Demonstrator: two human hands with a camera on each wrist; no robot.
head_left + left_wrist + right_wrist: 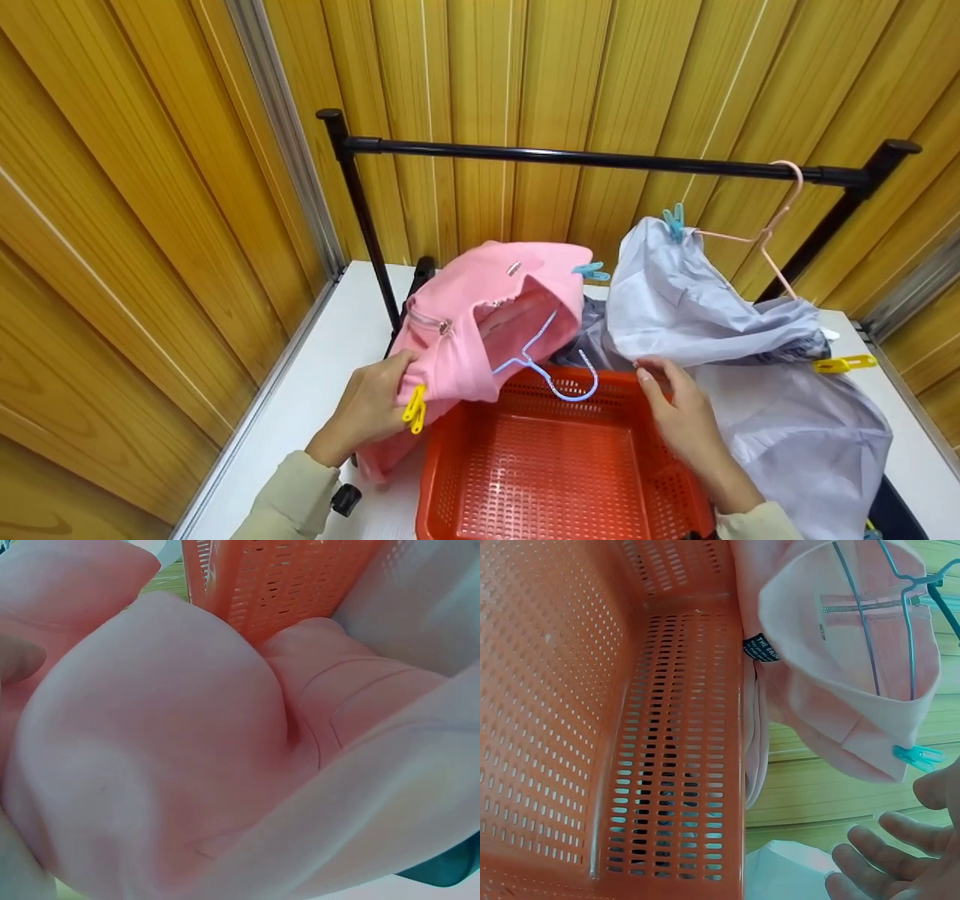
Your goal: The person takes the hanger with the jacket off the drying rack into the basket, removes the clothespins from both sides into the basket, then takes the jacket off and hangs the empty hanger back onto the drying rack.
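Observation:
My left hand (373,399) grips the near left side of a pink zippered garment (465,307), beside a yellow clothespin (414,409). A blue clothespin (590,271) is clipped at the garment's far right corner. Out of the garment's opening sticks a light blue hanger (534,363), its hook pointing right over the basket rim. My right hand (686,420) is over the basket's right side with nothing in it. Its fingers are spread and loosely bent in the right wrist view, apart from the garment. Pink cloth fills most of the left wrist view.
Below stands a red plastic basket (555,465) on the white table (315,360). A black rail (570,157) spans the back. From its right end, a pink hanger (765,234) carries a pale grey garment (682,300) with blue and yellow clothespins. Wooden panels stand behind.

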